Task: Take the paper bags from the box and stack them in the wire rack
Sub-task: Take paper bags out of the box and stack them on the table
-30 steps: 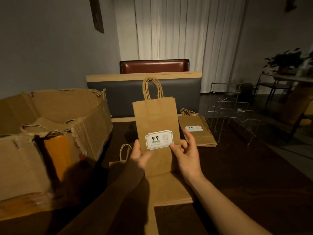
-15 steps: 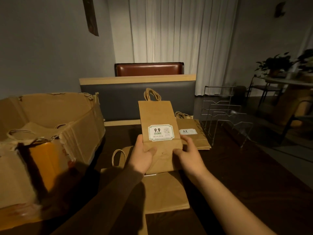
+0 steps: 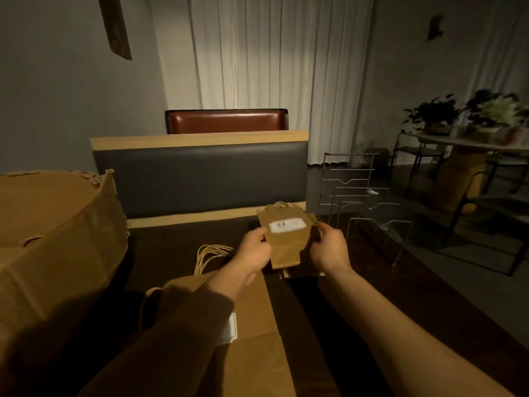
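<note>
Paper bag (image 3: 286,239) between both gripping hands

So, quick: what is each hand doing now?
Left hand: holding the small paper bag by its left edge.
Right hand: holding the same bag by its right edge.

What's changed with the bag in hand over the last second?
The paper bag, held upright facing the camera a second ago, has been tipped flat and carried forward and right, over the bag already lying beside the wire rack. The left hand and right hand still grip its sides. The box is unchanged.
</note>
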